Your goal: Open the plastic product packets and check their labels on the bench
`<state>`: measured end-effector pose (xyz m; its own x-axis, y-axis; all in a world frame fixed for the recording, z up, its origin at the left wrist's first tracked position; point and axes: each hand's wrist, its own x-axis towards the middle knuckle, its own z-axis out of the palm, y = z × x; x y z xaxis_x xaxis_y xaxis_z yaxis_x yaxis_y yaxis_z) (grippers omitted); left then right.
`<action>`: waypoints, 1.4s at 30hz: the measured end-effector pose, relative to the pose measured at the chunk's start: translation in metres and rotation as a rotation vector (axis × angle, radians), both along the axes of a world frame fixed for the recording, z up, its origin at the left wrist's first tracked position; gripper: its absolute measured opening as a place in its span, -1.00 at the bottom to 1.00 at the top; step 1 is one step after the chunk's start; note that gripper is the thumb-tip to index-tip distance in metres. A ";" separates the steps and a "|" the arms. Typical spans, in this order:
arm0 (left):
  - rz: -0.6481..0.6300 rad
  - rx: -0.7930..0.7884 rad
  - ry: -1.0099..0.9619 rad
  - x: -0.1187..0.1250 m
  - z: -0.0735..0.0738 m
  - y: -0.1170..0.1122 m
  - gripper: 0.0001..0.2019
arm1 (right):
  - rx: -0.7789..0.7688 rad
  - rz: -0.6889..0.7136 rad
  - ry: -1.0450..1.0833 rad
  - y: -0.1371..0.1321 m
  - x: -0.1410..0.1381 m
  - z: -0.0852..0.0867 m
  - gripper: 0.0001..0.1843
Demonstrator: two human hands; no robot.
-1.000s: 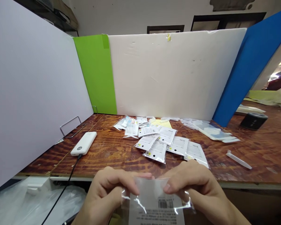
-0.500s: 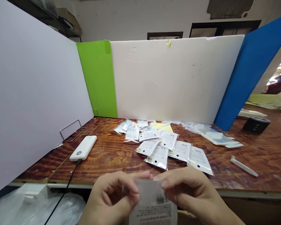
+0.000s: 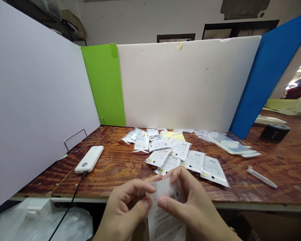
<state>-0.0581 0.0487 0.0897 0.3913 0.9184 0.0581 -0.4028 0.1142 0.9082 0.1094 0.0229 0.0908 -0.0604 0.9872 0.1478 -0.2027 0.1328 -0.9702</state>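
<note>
Between my hands, at the front edge of the table, is a clear plastic packet [image 3: 163, 219] with a white printed card and a barcode. My left hand [image 3: 130, 207] pinches its left side with thumb and fingers. On the right, my right hand [image 3: 190, 201] grips the upper edge, its thumb lying across the printed face. What is inside the packet cannot be made out. Just beyond my hands lie several similar white packets [image 3: 214, 170], overlapping on the wooden table [image 3: 120, 167]. Farther back are smaller clear packets [image 3: 141, 141].
A white power bank [image 3: 89, 159] with a black cable [image 3: 70, 204] lies at left, near a wire stand [image 3: 77, 140]. At right are a translucent plastic tube [image 3: 262, 176], plastic bags [image 3: 230, 144] and a black device [image 3: 275, 133]. A yellow-dotted sheet [image 3: 174, 136] lies before the white panel [image 3: 185, 87].
Both hands have lifted the packet slightly. My right hand has moved up and left, with its thumb now across the packet's face.
</note>
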 end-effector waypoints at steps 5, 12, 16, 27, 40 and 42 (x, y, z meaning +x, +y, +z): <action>-0.013 -0.110 -0.049 0.000 0.006 0.002 -0.94 | -0.079 0.057 0.118 0.000 0.005 0.001 -0.58; 0.016 -0.186 -0.094 0.004 0.011 0.004 -0.91 | -0.074 0.039 0.094 0.001 0.010 -0.002 -0.62; 0.030 -0.209 -0.101 0.004 0.011 0.006 -0.90 | -0.063 0.050 0.106 0.003 0.010 -0.001 -0.67; 0.068 -0.257 -0.137 0.003 0.015 0.006 -0.85 | -0.143 0.217 0.303 0.009 0.019 0.004 -0.74; 0.082 -0.218 -0.109 0.009 0.006 0.025 -0.79 | -0.261 0.289 0.328 0.023 0.028 -0.010 -0.86; 0.155 -0.031 0.117 0.010 0.000 0.036 -0.83 | -0.295 0.193 0.279 0.027 0.028 -0.011 -0.80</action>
<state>-0.0477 0.0849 0.0897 0.2476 0.9688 -0.0086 -0.3097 0.0876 0.9468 0.1373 0.0504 0.0795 -0.2449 0.9642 -0.1014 -0.4558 -0.2068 -0.8657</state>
